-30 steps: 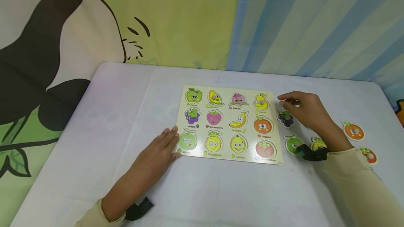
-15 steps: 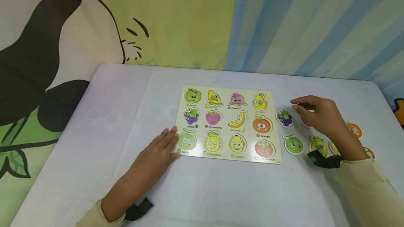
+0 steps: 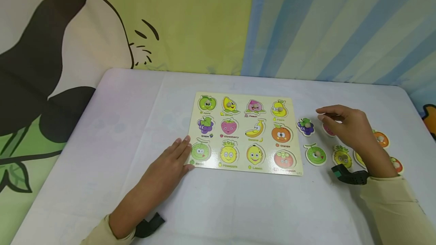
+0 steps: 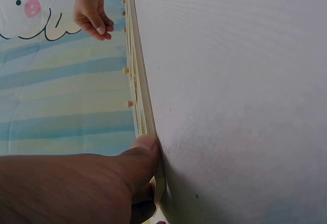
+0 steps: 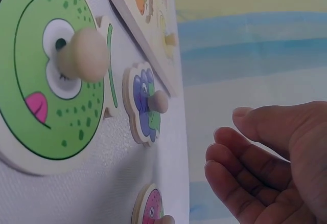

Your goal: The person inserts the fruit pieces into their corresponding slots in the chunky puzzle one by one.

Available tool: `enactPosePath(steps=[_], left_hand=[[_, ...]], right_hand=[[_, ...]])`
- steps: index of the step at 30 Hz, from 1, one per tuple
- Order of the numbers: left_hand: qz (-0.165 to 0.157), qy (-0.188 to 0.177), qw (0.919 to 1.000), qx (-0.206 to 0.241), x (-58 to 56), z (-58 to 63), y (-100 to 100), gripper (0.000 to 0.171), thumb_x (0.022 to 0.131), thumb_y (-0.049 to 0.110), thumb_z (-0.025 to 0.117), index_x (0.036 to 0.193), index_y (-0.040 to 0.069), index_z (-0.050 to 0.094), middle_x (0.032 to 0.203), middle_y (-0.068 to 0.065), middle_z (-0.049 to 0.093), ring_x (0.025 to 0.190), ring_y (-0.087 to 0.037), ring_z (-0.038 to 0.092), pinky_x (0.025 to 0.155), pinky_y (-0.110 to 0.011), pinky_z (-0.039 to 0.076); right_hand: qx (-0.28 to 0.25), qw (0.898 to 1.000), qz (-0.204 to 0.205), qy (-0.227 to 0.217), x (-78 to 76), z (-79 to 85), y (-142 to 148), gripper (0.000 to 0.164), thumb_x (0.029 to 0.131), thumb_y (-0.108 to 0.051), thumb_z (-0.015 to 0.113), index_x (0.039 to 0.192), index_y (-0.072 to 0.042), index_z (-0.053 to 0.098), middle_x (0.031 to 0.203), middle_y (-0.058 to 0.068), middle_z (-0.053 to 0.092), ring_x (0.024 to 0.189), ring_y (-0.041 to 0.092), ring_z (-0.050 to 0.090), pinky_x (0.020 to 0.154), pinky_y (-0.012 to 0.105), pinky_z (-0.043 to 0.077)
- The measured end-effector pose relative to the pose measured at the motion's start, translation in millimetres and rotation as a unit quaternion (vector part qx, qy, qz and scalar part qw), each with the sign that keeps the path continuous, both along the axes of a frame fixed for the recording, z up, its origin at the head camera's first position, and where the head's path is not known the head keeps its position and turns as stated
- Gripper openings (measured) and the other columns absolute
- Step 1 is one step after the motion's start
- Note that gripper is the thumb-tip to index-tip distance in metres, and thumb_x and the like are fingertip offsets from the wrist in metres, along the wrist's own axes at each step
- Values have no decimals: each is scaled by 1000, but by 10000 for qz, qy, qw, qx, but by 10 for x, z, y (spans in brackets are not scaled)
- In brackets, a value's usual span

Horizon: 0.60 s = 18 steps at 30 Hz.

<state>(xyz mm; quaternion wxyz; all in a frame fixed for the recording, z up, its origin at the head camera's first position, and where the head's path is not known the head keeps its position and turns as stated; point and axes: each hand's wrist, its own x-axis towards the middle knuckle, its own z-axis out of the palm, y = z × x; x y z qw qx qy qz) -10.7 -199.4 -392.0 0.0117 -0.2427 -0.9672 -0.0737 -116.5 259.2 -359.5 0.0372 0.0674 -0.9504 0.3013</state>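
A pale fruit puzzle board [image 3: 242, 146] lies flat on the white-covered table. My left hand [image 3: 167, 171] rests at its lower left edge with straight fingers; in the left wrist view the thumb [image 4: 145, 144] touches the board's side. Knobbed apple [image 3: 207, 103], mango, peach and pear pieces fill its top row. My right hand [image 3: 347, 129] hovers right of the board, thumb and fingers loosely bent, nothing between them. Below it and partly hidden is the strawberry piece [image 3: 328, 129]. The grape piece [image 3: 305, 127] and melon piece [image 3: 315, 154] lie nearby, knobs up.
A pineapple piece [image 3: 342, 157], an orange piece [image 3: 381, 139] and a red fruit piece [image 3: 396, 164] lie farther right, with a yellow piece partly behind my right wrist. A printed curtain [image 3: 190, 22] hangs behind the table's far edge.
My right hand has moved right, from beside the board's upper right corner to over the loose strawberry piece. My left hand stays at the board's edge.
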Motion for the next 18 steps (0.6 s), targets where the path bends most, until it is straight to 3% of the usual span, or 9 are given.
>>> enactPosePath(steps=[3,9,18], left_hand=[[-12,31,10000,0,1,-4,-4,60,88,22,74,134,-9,52,145,-21,44,135,-39,39,106,-46,39],[9,13,10000,48,-1,-3,0,60,88,22,75,134,-8,52,146,-21,44,135,-39,39,105,-46,39],[16,-12,10000,50,1,-1,-1,59,88,21,74,134,-9,52,146,-21,44,135,-39,39,106,-46,38]], right_hand=[[-49,9999,-30,-119,12,-10,-8,22,95,-12,64,116,-5,70,114,17,67,88,-9,52,63,5,45],[56,9995,-10,-308,46,-40,-53,24,94,-13,66,117,-6,69,112,17,66,91,22,55,59,13,44],[153,9996,204,-136,54,-78,-92,22,92,-6,68,113,-4,70,108,16,68,90,29,61,63,8,41]])
